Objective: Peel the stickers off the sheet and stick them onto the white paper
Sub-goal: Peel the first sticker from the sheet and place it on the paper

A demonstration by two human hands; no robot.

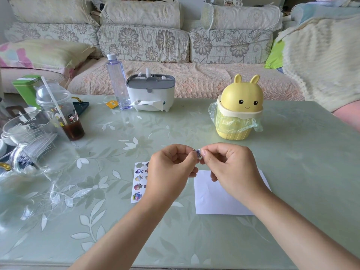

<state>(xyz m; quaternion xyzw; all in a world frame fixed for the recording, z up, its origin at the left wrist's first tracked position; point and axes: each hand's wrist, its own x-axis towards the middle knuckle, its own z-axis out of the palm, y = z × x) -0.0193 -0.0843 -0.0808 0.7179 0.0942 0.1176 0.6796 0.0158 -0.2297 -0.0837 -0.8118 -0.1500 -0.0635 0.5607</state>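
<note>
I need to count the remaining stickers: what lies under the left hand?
The white sheet of cartoon stickers lies below the left hand, which pinches a small sticker. Only the sheet's left part shows; the hand covers the rest.

Table: I see a pale green table (292, 172) with white leaf print under a glossy top.
Sofa: a floral sofa (144, 43) runs behind it, its seat under a pinkish quilted throw (204, 78).
Right side: a cream knitted blanket (315, 55).
Light: soft daylight, glare at left.
</note>
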